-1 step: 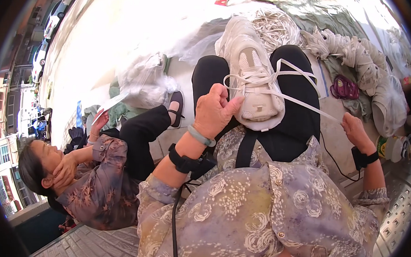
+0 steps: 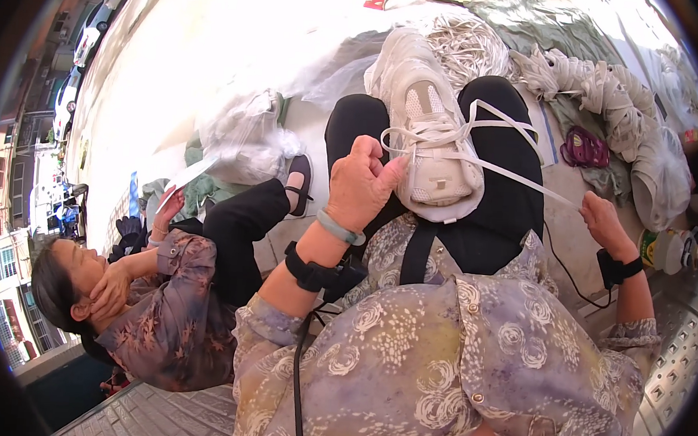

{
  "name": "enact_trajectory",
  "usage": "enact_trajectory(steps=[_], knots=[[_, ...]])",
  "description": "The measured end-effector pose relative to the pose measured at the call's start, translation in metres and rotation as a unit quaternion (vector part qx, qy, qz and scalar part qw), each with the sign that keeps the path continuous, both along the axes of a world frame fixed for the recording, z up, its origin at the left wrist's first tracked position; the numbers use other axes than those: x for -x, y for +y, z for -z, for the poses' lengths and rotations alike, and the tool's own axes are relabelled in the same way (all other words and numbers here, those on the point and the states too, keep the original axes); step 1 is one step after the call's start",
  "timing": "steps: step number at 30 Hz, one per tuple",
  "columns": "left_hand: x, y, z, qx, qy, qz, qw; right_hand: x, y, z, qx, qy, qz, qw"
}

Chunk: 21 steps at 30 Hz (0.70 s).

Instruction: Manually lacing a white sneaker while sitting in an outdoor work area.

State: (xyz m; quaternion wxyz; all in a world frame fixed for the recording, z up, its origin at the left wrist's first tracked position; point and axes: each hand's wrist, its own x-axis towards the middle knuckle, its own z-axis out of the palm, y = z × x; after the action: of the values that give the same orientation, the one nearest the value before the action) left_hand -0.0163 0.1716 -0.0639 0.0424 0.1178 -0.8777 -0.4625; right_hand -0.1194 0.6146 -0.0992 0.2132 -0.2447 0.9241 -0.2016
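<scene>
A white sneaker [image 2: 438, 179] rests across my lap between my knees, toe pointing away in a line with more pale shoes [image 2: 402, 61]. White shoelace [image 2: 519, 178] is looped and crossed over its tongue. My right hand [image 2: 604, 226], out to the right, pinches one lace end, which runs straight back to the shoe. My left hand [image 2: 361, 183] is closed at the shoe's left side, its curled fingers at a small lace loop; what lies inside the fingers is partly hidden.
A bundle of white laces [image 2: 467, 49] lies beyond the shoes. Tied shoes [image 2: 623, 107] line the right, near a dark red sandal [image 2: 585, 147]. At left sits another person [image 2: 172, 303] holding a pale flat strip. Plastic bags [image 2: 250, 136] lie ahead of that person. A black cable [image 2: 563, 271] hangs from my right wrist.
My left hand has shifted slightly left and up, away from the shoe's side. The right hand and its taut lace have stayed in place.
</scene>
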Motion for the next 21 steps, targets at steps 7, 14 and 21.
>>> enact_trajectory(steps=[7,14,21], knots=[[0.024,-0.007,0.014,-0.082,-0.031,-0.003,0.996,0.005,0.002,0.007,-0.024,-0.014,0.030,0.999],[0.030,0.000,0.008,-0.225,0.006,-0.055,0.973,0.009,-0.099,-0.029,-0.022,0.123,-0.094,0.988],[0.033,0.017,-0.005,-0.361,0.042,-0.018,0.931,0.007,-0.191,-0.049,0.172,0.196,-0.171,0.950]])
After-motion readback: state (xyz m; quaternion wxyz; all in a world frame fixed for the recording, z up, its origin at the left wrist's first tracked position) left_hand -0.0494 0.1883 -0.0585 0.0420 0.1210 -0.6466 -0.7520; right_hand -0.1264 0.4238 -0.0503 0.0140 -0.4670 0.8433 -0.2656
